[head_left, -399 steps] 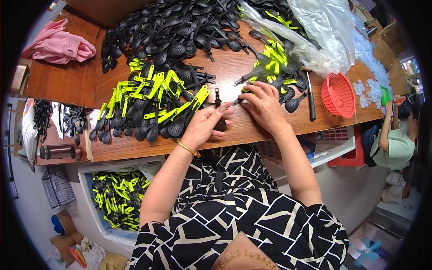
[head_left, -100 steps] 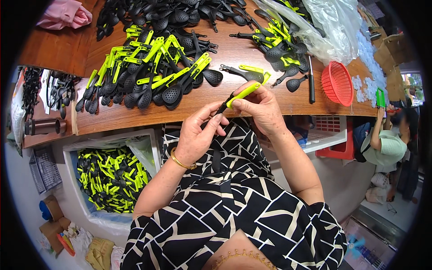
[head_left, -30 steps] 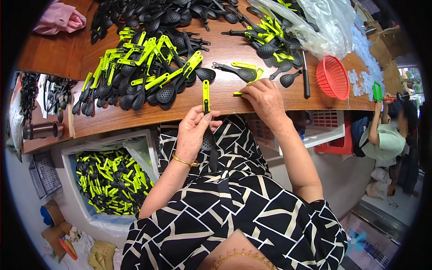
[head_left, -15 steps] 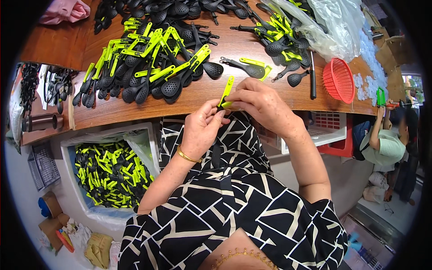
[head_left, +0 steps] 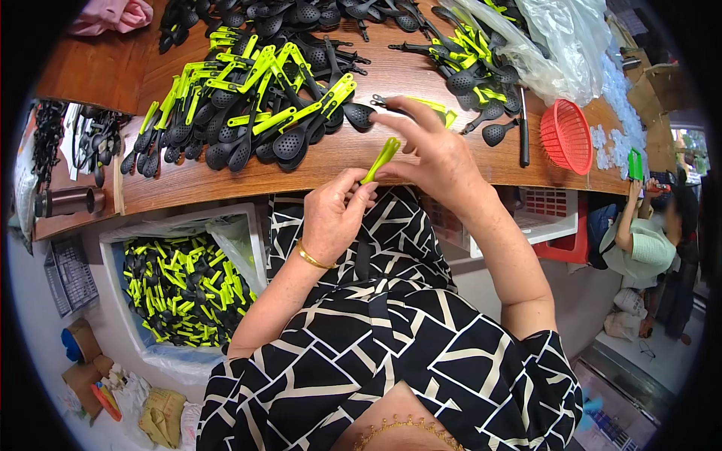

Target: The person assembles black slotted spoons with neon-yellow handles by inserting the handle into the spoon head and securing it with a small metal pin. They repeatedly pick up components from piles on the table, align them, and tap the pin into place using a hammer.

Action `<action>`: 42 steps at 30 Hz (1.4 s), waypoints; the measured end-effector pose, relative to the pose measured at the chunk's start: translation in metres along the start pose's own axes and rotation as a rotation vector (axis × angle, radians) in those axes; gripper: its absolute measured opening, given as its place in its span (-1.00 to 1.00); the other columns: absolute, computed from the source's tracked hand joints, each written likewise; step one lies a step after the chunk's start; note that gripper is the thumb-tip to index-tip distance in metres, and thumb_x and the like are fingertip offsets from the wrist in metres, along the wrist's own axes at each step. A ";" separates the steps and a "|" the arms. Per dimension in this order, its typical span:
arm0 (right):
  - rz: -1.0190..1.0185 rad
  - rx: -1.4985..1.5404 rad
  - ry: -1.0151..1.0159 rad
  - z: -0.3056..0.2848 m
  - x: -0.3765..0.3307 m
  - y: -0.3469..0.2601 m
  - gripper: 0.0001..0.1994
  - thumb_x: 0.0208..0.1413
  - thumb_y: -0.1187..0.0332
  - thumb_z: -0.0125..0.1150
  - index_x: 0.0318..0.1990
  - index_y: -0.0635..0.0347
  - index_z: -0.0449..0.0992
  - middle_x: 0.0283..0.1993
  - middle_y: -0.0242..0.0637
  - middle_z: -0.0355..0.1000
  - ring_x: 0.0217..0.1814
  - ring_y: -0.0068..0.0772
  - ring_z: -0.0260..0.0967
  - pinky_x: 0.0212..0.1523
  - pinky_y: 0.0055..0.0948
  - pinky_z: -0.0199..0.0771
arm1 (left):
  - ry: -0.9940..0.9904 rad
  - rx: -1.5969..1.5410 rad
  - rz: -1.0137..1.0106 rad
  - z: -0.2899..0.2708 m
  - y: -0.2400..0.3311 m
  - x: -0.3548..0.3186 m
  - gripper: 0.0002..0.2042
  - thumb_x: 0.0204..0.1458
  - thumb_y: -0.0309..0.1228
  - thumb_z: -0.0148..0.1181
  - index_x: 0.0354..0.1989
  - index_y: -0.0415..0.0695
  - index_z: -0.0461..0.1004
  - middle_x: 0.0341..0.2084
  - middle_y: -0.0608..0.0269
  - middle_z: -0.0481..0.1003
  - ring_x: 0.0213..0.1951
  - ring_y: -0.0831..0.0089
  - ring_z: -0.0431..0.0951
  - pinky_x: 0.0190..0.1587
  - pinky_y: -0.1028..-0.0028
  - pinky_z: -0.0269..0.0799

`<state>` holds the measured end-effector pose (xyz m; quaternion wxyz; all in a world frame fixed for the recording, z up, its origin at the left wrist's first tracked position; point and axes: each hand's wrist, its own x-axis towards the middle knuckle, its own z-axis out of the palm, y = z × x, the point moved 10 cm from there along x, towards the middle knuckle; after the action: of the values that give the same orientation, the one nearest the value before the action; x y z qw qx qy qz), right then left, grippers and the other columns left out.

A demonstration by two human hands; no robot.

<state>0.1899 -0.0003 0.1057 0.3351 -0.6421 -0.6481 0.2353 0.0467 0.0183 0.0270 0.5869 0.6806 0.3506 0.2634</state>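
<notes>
Just off the table's front edge, my left hand pinches a lime-green spoon handle between thumb and fingers. The handle points up and to the right, its lower end hidden in my grip. My right hand is beside it, fingers spread, the thumb close to the handle; whether it touches I cannot tell. Beyond that hand, a black spoon and green handle parts lie on the table, partly covered by my fingers. To the left is a big heap of black slotted spoons with green handles.
A smaller spoon pile and clear plastic bag are at the back right. Nearer are a black-handled tool and red basket. A lined bin of folded green-and-black spoons stands at lower left. Another person works far right.
My right hand has let go of the green handle and opened, its fingers lifting away. In my left hand, the handle has tilted further to the right.
</notes>
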 end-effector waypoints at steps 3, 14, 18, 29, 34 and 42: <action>0.384 0.871 -0.156 0.045 -0.018 0.056 -0.78 0.22 0.40 0.46 -0.07 0.28 0.60 -0.20 -0.39 0.64 -0.10 -0.63 0.58 -0.10 -0.48 0.65 | 0.036 0.119 0.161 -0.008 0.022 -0.001 -0.88 0.30 -0.55 0.23 -0.07 -0.31 0.58 -0.39 0.17 0.69 -0.36 0.48 0.75 -0.28 0.52 0.63; 0.434 0.987 0.019 0.052 -0.027 0.070 -0.83 0.24 0.35 0.46 -0.13 0.20 0.62 -0.22 -0.45 0.60 -0.15 -0.65 0.54 -0.06 -0.57 0.57 | -0.321 -0.510 -0.242 0.019 -0.030 0.002 -0.71 0.40 -0.41 0.15 0.22 -0.23 0.46 -0.17 0.17 0.67 -0.23 0.52 0.69 -0.15 0.56 0.60; 0.415 1.192 0.088 0.046 -0.033 0.074 -0.81 0.25 0.38 0.43 -0.05 0.19 0.59 -0.17 -0.41 0.58 -0.14 -0.58 0.56 0.02 -0.48 0.61 | -0.374 -0.642 -0.327 0.012 0.008 -0.009 -0.57 0.40 -0.43 0.14 0.39 -0.20 0.30 0.02 0.12 0.63 -0.14 0.51 0.68 -0.11 0.55 0.61; -0.294 0.023 -0.096 -0.004 -0.025 -0.031 -0.84 0.05 0.47 0.52 -0.23 0.20 0.65 -0.22 -0.30 0.63 -0.14 -0.32 0.59 -0.08 -0.34 0.55 | 0.033 0.180 0.256 -0.025 0.041 -0.026 -0.70 0.19 -0.62 0.30 0.11 -0.25 0.65 -0.19 0.08 0.73 -0.26 0.52 0.73 -0.17 0.53 0.61; -0.375 -0.179 -0.037 -0.002 -0.029 -0.052 -0.82 0.02 0.39 0.51 -0.22 0.15 0.67 -0.27 -0.32 0.59 -0.20 -0.21 0.54 -0.14 -0.26 0.50 | 0.051 0.086 0.232 -0.028 0.042 -0.027 -0.71 0.14 -0.58 0.35 0.05 -0.21 0.66 -0.24 0.00 0.71 -0.27 0.28 0.77 -0.24 0.42 0.63; -0.300 -0.117 -0.099 0.032 -0.036 -0.032 -0.82 0.02 0.34 0.51 -0.22 0.11 0.68 -0.32 -0.31 0.58 -0.21 -0.18 0.54 -0.11 -0.20 0.48 | -0.223 0.167 0.048 -0.016 0.016 -0.026 -0.76 0.22 -0.48 0.35 0.01 -0.28 0.56 -0.19 0.13 0.64 -0.25 0.50 0.70 -0.15 0.46 0.64</action>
<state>0.1431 -0.0336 0.1037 0.2962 -0.5443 -0.7649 0.1761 0.0205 0.0068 0.0468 0.5569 0.7604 0.2876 0.1699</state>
